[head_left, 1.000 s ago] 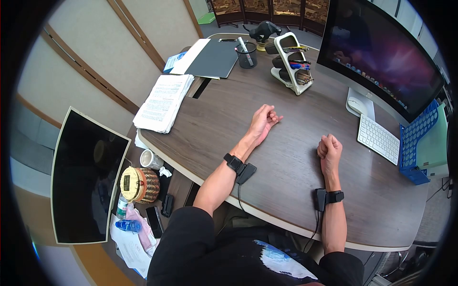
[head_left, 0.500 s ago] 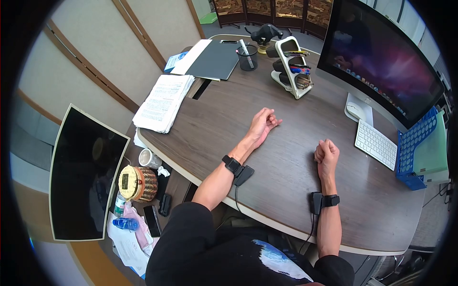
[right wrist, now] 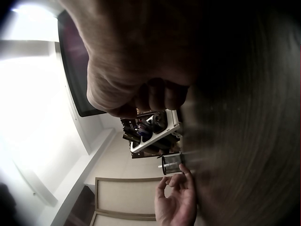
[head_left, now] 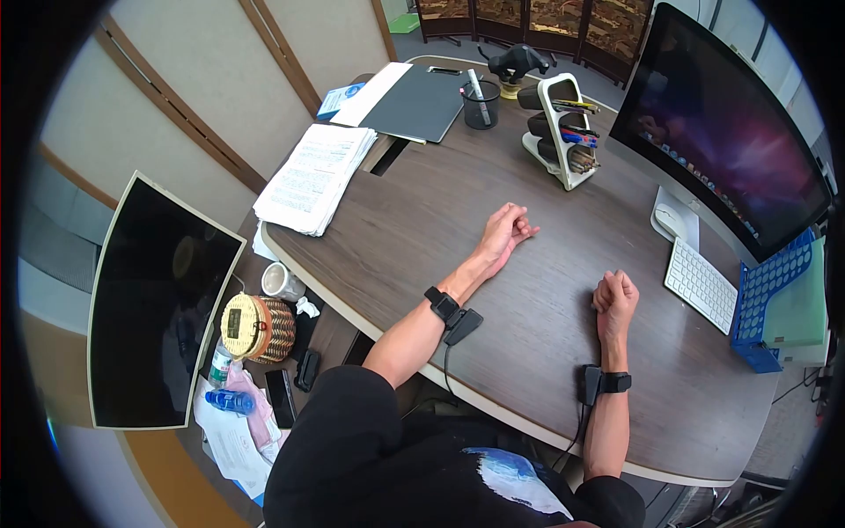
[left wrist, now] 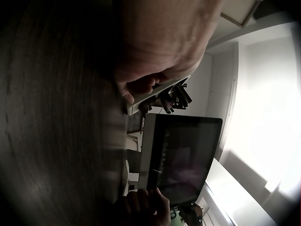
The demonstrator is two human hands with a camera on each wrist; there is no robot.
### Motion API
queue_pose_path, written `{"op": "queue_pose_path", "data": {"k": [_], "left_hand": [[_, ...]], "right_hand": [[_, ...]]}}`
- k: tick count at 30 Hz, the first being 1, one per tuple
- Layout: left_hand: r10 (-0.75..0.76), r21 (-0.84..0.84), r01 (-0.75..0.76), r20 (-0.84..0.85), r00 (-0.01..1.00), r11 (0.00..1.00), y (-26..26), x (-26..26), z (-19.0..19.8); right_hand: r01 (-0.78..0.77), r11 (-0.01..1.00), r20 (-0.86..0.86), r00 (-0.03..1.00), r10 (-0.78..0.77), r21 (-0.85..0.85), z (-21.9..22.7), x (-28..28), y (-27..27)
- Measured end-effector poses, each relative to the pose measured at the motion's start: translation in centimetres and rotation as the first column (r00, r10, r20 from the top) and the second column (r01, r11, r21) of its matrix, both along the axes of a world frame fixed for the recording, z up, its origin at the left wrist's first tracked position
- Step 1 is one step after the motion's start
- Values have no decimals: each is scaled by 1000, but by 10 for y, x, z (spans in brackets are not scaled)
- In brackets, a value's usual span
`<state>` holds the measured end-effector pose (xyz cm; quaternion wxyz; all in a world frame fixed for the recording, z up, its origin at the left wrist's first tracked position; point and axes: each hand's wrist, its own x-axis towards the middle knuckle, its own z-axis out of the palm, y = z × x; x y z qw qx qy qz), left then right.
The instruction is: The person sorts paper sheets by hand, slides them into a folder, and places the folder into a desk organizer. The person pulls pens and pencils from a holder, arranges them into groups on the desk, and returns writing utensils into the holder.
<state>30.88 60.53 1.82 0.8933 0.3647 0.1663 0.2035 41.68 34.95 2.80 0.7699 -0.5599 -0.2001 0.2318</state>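
Note:
On the dark wooden desk [head_left: 422,202], my left hand [head_left: 506,236] rests on its side with the fingers loosely curled and nothing in them. My right hand [head_left: 616,299] lies on the desk to the right, its fingers folded into a fist around nothing. Each wrist wears a black strap with a small camera box. A white slanted pen rack [head_left: 563,136] with pens and pencils stands beyond the left hand. Nearest to the right hand is the white keyboard [head_left: 701,286]. In the right wrist view, the left hand [right wrist: 176,202] shows its palm and half-bent fingers.
A monitor [head_left: 726,132] with a mouse [head_left: 672,222] at its foot stands at the right, beside a blue file holder [head_left: 761,304]. Papers [head_left: 312,180], a dark folder [head_left: 414,101] and a mesh pen cup [head_left: 480,110] lie farther back. A woven basket [head_left: 257,327] sits on the lower left side table.
The head view has swung slightly, so the desk and its things sit a little farther right in the frame. Both hands keep their places and shapes on the desk.

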Motion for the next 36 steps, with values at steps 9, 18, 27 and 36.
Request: {"op": "queue_pose_path", "data": {"k": [9,18,27,36], "left_hand": [[8,-16,-8,22,1000,1000,1,1,-3],[4,-19,-4,25,1000,1000,2,0,-4],[1,11,-1,10,1000,1000,-1,1,-1],[0,18,-1,23,1000,1000,1,2,-6]], "right_hand": [[-3,1000,7,1000,3,-8,2,0,2],[4,1000,10,1000,-4,-20,2,-2,2],[18,1000,-14,1000,-18,-2,3,-2,1],[-6,1000,-13,1000,6,-1,1,-1,0]]}}
